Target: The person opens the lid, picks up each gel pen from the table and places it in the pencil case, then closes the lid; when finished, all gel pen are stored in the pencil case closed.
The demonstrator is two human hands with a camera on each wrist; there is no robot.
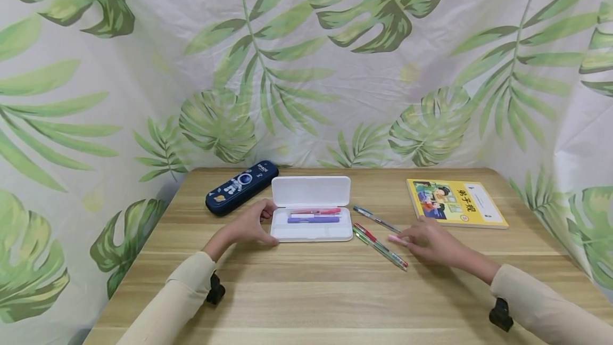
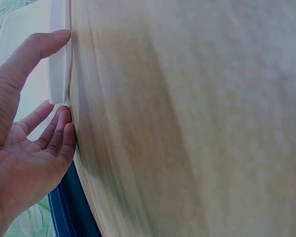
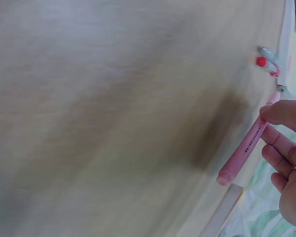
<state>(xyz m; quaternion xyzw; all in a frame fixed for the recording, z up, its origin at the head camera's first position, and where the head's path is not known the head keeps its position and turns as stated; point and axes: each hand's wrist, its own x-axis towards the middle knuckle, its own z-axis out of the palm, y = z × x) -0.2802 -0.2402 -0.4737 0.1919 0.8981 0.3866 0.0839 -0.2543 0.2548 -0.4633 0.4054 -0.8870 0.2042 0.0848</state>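
A white pencil case [image 1: 289,233] lies with its lid [image 1: 311,190] raised. Inside it are a purple pen [image 1: 313,220] and pinkish-red pens [image 1: 330,211]. My left hand [image 1: 251,222] holds the case's left end, thumb at the front corner and fingers bent at the end wall. To the right, my right hand [image 1: 433,241] pinches a pink marker [image 3: 244,150] between thumb and fingers. Between the case and that hand lie a blue pen [image 1: 378,219] and red and green pens [image 1: 381,249] side by side.
A dark blue zip case [image 1: 241,188] with an astronaut print sits behind my left hand. The yellow book [image 1: 457,204] lies at the back right, just beyond my right hand. A leaf-print cloth [image 1: 306,95] hangs behind the wooden table [image 1: 311,297].
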